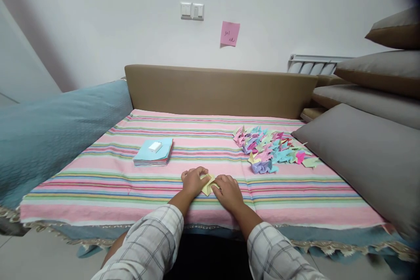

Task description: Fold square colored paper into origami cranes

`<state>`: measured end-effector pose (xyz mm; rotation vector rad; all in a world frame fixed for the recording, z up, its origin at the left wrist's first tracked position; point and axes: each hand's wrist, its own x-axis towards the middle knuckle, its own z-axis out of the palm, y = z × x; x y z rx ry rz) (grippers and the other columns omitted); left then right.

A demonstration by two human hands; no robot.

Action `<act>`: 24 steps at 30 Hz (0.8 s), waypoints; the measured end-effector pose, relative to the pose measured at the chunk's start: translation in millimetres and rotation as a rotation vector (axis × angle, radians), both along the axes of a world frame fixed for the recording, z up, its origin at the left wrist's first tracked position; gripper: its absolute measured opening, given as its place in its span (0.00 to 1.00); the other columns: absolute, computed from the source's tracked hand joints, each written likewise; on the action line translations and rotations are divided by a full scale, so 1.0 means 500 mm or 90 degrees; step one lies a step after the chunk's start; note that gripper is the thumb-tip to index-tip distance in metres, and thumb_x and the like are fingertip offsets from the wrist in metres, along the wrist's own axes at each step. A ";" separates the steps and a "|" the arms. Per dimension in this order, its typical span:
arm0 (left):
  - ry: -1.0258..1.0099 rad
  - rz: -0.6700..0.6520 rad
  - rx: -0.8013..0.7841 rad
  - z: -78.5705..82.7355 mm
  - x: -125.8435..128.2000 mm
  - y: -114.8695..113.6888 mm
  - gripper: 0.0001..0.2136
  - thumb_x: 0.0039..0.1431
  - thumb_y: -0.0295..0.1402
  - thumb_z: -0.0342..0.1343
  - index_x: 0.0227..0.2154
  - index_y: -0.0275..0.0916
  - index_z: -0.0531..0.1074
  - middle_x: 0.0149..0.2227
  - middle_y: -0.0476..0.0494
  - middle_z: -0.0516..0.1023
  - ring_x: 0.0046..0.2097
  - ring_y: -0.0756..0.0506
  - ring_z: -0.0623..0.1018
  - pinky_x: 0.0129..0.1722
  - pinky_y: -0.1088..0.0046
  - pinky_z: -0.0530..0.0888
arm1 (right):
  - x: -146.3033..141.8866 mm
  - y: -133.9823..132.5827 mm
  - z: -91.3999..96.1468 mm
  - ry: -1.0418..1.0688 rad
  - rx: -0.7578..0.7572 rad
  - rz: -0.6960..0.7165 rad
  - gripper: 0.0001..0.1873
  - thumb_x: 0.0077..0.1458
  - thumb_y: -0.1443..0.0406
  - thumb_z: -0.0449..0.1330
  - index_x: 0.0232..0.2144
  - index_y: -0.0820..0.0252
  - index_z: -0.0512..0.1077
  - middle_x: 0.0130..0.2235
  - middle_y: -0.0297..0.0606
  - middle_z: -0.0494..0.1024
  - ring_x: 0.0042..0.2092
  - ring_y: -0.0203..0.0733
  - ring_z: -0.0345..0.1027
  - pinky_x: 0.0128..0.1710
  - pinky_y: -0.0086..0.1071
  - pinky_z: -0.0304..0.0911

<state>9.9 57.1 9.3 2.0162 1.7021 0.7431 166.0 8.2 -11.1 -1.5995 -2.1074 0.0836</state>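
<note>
Both my hands press on a small pale yellow folded paper (208, 184) lying on the striped cloth (98, 179) near its front edge. My left hand (193, 181) has its fingers curled over the paper's left side. My right hand (229, 191) pinches its right side with bent fingers. Most of the paper is hidden between the two hands. Both sleeves are white with a grey check.
A stack of light blue paper sheets (154, 153) with a small white block (155, 146) on top lies to the left. A heap of several coloured folded paper figures (271, 148) lies to the right. Grey cushions (361, 157) stand at right, a blue blanket (55, 127) at left.
</note>
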 end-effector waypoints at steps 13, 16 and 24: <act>0.021 -0.111 -0.054 0.003 -0.012 0.003 0.20 0.47 0.35 0.57 0.46 0.55 0.70 0.50 0.55 0.74 0.55 0.42 0.69 0.59 0.54 0.46 | 0.000 0.000 -0.002 -0.009 0.009 -0.015 0.08 0.58 0.61 0.52 0.33 0.55 0.70 0.38 0.35 0.72 0.42 0.41 0.60 0.40 0.34 0.51; 0.021 -0.099 -0.051 -0.001 -0.012 0.004 0.19 0.46 0.37 0.59 0.44 0.54 0.71 0.48 0.55 0.76 0.53 0.42 0.70 0.59 0.54 0.47 | 0.000 0.000 -0.002 0.013 0.015 -0.010 0.06 0.57 0.63 0.53 0.34 0.55 0.69 0.37 0.35 0.72 0.41 0.41 0.61 0.39 0.33 0.50; 0.007 -0.063 -0.005 -0.009 -0.003 -0.001 0.15 0.45 0.39 0.61 0.39 0.50 0.73 0.43 0.54 0.78 0.48 0.43 0.73 0.58 0.54 0.48 | 0.003 -0.001 -0.005 0.055 0.024 -0.003 0.06 0.57 0.63 0.53 0.33 0.56 0.69 0.35 0.35 0.73 0.41 0.40 0.62 0.39 0.32 0.50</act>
